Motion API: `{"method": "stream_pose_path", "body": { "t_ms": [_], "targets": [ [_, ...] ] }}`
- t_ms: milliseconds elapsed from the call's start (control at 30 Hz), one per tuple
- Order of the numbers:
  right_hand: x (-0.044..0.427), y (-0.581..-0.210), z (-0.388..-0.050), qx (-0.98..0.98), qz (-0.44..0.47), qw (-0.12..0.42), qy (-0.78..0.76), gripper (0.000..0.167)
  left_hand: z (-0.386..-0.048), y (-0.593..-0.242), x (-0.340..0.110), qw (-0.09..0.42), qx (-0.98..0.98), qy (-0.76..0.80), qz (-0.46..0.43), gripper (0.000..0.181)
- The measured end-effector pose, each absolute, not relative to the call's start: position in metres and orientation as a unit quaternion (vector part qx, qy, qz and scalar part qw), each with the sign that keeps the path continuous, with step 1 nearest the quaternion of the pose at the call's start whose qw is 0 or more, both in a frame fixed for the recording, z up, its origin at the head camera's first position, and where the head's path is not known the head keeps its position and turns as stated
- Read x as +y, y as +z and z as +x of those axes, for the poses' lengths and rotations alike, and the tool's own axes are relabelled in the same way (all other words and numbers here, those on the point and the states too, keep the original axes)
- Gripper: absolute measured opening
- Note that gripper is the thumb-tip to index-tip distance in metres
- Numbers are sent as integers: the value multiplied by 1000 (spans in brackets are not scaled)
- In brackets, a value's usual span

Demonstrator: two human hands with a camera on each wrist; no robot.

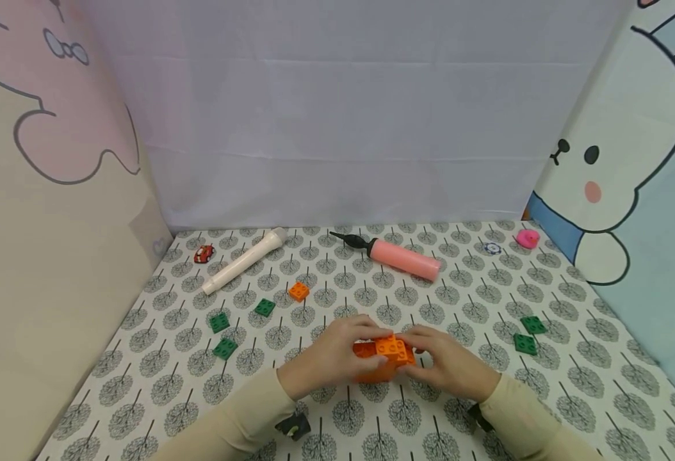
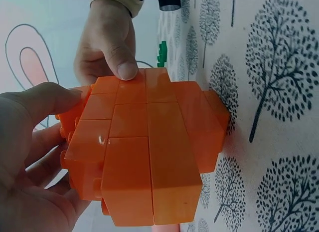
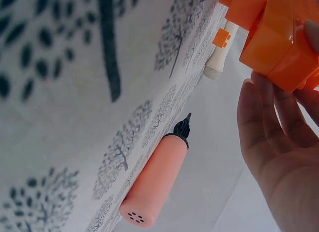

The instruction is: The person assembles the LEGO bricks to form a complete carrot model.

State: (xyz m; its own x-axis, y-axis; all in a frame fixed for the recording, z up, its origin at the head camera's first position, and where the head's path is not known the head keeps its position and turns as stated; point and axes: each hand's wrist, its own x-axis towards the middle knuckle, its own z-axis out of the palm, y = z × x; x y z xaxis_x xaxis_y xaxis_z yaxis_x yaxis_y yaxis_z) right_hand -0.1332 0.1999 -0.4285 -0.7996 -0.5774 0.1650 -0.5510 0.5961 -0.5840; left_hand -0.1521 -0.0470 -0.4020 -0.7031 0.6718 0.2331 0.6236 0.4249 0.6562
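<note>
An assembly of several joined orange bricks (image 1: 374,372) (image 2: 130,162) (image 3: 289,47) stands at the front middle of the table, between the two hands. My left hand (image 1: 337,355) (image 2: 35,142) grips it from the left, its thumb on the near side and its fingers round the far, studded side. From the right, my right hand (image 1: 449,366) (image 2: 107,42) (image 3: 284,147) holds it, thumb pressed on an orange brick and fingertips against the far side. In the head view the hands partly cover the lower bricks.
Behind the hands lie a loose orange brick (image 1: 299,291), a white microphone (image 1: 245,261) and a pink pump (image 1: 403,258). Green bricks lie at left (image 1: 225,348) and right (image 1: 525,344). Farther back are a red toy car (image 1: 203,253), a small blue-white item (image 1: 492,248) and a pink duck (image 1: 528,239).
</note>
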Motion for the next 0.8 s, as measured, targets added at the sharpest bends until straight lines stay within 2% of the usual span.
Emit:
{"method": "stream_pose_path", "body": {
  "t_ms": [400,667,800],
  "targets": [
    [200,-429,-135,892,-318,26,-319,49,-151,-403,-46,9,844,353,404,44],
    [202,-430,-135,892,-317,30,-322,47,-153,-405,-47,30,837,368,403,43],
    [201,-429,-135,891,-323,25,-319,48,-160,-406,-55,32,846,378,374,44]
  ]
}}
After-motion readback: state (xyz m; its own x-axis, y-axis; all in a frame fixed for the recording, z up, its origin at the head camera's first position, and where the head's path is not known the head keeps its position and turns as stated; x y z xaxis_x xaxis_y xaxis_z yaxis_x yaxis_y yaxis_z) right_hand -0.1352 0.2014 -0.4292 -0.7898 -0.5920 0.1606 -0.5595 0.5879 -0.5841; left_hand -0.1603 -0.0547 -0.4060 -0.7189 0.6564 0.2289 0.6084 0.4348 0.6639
